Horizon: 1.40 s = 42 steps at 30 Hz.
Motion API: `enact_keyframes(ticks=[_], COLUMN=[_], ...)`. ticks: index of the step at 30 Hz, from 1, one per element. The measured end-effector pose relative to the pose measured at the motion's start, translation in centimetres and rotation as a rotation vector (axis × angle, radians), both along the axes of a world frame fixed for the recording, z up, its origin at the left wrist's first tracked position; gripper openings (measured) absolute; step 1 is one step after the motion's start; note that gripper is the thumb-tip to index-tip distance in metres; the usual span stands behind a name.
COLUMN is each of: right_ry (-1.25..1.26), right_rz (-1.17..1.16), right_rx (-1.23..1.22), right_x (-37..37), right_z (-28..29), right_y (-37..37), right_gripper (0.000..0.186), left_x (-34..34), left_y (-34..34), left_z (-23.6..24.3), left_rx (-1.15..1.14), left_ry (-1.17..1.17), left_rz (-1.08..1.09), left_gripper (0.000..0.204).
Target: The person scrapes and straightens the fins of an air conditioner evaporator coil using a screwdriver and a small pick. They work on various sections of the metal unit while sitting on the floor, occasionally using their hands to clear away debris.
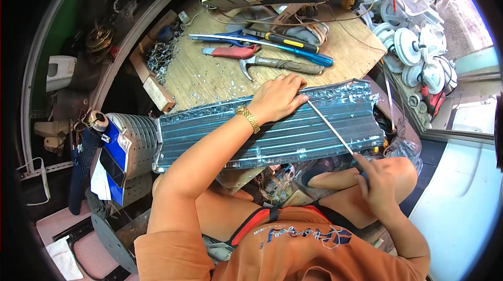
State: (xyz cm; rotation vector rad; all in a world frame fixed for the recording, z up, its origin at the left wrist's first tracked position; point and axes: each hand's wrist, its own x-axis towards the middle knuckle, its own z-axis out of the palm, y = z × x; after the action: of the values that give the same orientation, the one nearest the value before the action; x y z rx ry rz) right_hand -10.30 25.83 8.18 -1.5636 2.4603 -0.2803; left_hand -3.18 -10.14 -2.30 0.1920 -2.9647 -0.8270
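Note:
A long, dark finned coil panel (220, 137) with shiny metal lines lies across the near edge of the wooden board, over my lap. My left hand (277, 95), with a gold watch at its wrist, grips the panel's far edge, fingers curled over it. My right hand (378, 181) is closed around the handle end of a long-shafted screwdriver (332, 128); most of the handle is hidden by the fingers. The shaft slants up and left over the fins, its tip close to my left thumb. Torn, bent fins run along the panel's far edge.
On the wooden board (194, 79) beyond lie a claw hammer (285, 66), a red utility knife (230, 52), a blue-handled long tool (314, 58) and metal scraps. A perforated metal drum (139, 137) stands left. White round parts (406, 47) pile up at the right.

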Motion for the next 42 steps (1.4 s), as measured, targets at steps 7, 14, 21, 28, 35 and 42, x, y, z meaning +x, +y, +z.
enact_keyframes(ticks=[7, 14, 21, 28, 35, 42], right_ry=[-1.382, -0.242, -0.091, 0.244, 0.11, 0.222], right_rz=[-0.61, -0.123, 0.133, 0.417, 0.452, 0.519], right_rx=[-0.19, -0.123, -0.357, -0.528, -0.146, -0.188], right_x=[-1.7, -6.7, -10.6, -10.5, -10.3, -9.3], right_z=[-1.0, 7.7, 5.2, -2.9, -4.0, -4.4], right_y=[0.8, 3.8, -7.3, -21.0, -18.2, -18.5], right_gripper=[0.054, 0.059, 0.053, 0.043, 0.03, 0.018], left_x=[0.4, 0.2, 2.0, 4.0, 4.3, 3.3], left_y=[-0.1, 0.0, 1.5, 5.6, 5.7, 4.9], left_z=[0.1, 0.0, 0.1, 1.5, 1.5, 0.2], left_rx=[-0.029, -0.005, -0.129, -0.345, -0.463, -0.331], left_ry=[0.048, 0.169, 0.239, 0.448, 0.337, 0.437], left_rz=[0.07, 0.086, 0.177, 0.035, -0.373, -0.508], left_gripper=[0.035, 0.024, 0.021, 0.048, 0.048, 0.062])
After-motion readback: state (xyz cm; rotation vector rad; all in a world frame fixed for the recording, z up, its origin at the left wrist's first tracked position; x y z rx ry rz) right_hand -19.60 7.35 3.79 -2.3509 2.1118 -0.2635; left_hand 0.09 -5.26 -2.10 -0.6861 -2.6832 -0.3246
